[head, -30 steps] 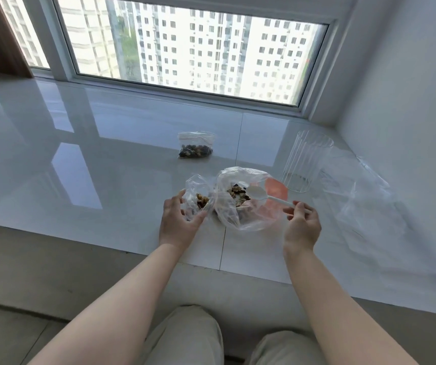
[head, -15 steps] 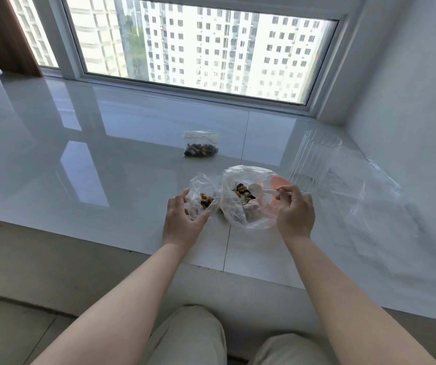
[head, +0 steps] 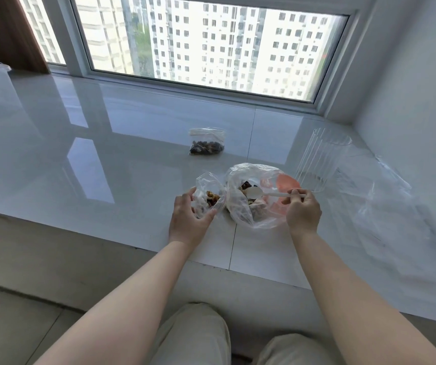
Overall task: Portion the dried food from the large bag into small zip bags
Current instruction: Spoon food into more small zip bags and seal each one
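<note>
A large clear bag [head: 253,206] with dark and tan dried food and a red print lies open on the white sill. My right hand [head: 302,210] pinches the handle of a white plastic spoon [head: 255,193], whose bowl hangs over the bag's mouth. Just left of it, my left hand [head: 188,217] holds a small zip bag [head: 209,197] open between thumb and fingers; a little dried food lies inside. A second small zip bag [head: 207,143], filled with dark pieces, lies farther back.
A ribbed clear plastic cup [head: 319,159] stands right of the large bag. Crumpled clear plastic [head: 385,196] spreads along the right, by the wall. The glossy sill [head: 106,159] ends in a front edge near my knees; the window runs along the back.
My right hand moved left from beside the bag, took the spoon handle and now holds the spoon over the large bag's mouth. My left hand kept the small bag open.
</note>
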